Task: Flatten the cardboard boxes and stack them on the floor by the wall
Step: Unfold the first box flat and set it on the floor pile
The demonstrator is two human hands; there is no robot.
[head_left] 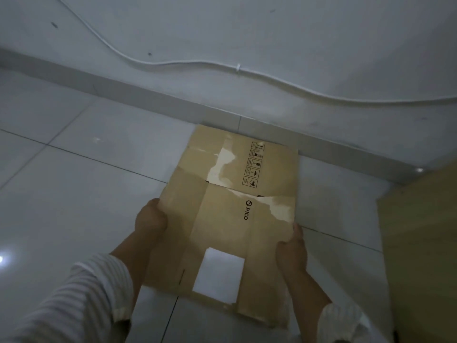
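Observation:
A flattened brown cardboard box with a PICO logo, handling symbols and a white label lies low over the tiled floor, its far end at the skirting of the wall. My left hand grips the box's left edge, fingers curled under it. My right hand grips the right edge, thumb on top. Both sleeves are striped.
A white cable runs along the wall above the skirting. A light wooden panel or piece of furniture stands at the right, close to the box. The pale floor tiles stretch out to the left.

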